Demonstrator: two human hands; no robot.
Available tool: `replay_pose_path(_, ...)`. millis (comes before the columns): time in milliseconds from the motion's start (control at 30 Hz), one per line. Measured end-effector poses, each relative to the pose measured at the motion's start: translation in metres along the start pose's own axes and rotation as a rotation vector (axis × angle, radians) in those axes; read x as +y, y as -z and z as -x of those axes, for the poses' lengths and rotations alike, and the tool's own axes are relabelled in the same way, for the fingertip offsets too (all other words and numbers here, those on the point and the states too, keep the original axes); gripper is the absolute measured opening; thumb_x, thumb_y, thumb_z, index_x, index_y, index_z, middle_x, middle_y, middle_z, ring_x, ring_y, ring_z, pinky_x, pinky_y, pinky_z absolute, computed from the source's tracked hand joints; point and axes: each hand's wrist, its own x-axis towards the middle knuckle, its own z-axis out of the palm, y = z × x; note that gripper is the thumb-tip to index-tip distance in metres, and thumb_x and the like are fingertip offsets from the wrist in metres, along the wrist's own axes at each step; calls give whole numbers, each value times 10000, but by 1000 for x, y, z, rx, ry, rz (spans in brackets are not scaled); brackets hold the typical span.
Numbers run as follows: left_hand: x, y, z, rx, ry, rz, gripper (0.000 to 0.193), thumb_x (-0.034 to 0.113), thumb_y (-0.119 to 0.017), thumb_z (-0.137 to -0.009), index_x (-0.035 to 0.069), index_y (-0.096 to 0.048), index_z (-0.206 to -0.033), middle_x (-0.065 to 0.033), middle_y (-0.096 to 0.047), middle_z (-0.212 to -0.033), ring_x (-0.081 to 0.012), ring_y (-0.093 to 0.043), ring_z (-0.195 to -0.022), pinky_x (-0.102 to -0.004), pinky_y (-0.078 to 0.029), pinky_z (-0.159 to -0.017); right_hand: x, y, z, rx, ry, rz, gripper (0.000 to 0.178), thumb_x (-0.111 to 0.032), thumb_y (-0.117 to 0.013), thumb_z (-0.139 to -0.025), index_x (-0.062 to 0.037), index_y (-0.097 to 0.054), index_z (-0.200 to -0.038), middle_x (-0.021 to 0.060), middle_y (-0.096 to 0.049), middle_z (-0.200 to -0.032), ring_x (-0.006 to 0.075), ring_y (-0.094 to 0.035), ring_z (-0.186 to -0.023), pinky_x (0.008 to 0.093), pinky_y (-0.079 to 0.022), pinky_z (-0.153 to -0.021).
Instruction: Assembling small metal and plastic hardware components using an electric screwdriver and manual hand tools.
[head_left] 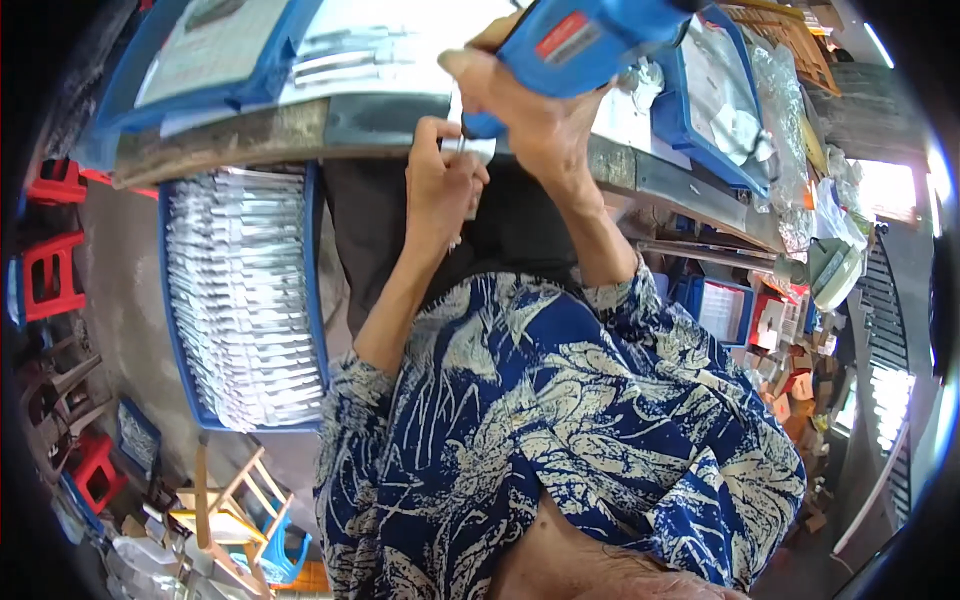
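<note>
My right hand is wrapped round a blue power screwdriver at the front edge of the workbench. The tool's blue nose points down and left, toward my left hand. The fingers of that hand are pinched round a small part by the tool's tip. A pale piece shows beside those fingertips, but its kind is too small and blurred to tell. Several slim metal pieces lie on the bright bench top beyond my left hand.
A blue crate packed with rows of shiny metal pieces stands left of my lap. The bench edge runs across in front. Blue trays sit at its left and right. A lamp juts in at right; red stools stand far left.
</note>
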Motion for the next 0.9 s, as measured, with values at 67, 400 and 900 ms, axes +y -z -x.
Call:
replay_pose_path(67,-3,-2,-2,1,69,31,208,-36,-448,-794,50,-399,-977,-72,-522,-562,-73,-423,-398,-223,-300,-330,7,0,-4,32,158,60,118,-36,-711,-670,5,-618,-728,51,-590,-599,100,-557,-494,210,-444,-457)
replay_pose_path(400,2,-4,11,-49,121,44,209,-11,-461,-838,33,-370,-1021,-67,-518,-577,-69,-410,-412,-217,-281,-336,10,30,22,125,-23,-252,224,-66,-752,-641,-42,-608,-811,33,-609,-744,102,-589,-651,214,-480,-596)
replay_pose_path(900,100,15,-56,-47,-464,-1057,158,34,-494,-844,61,-486,-999,-137,-549,-668,-274,-541,-598,-354,-417,-578,12,35,25,44,5,-269,262,16,-701,-698,-50,-522,-877,34,-571,-705,93,-558,-639,221,-454,-571)
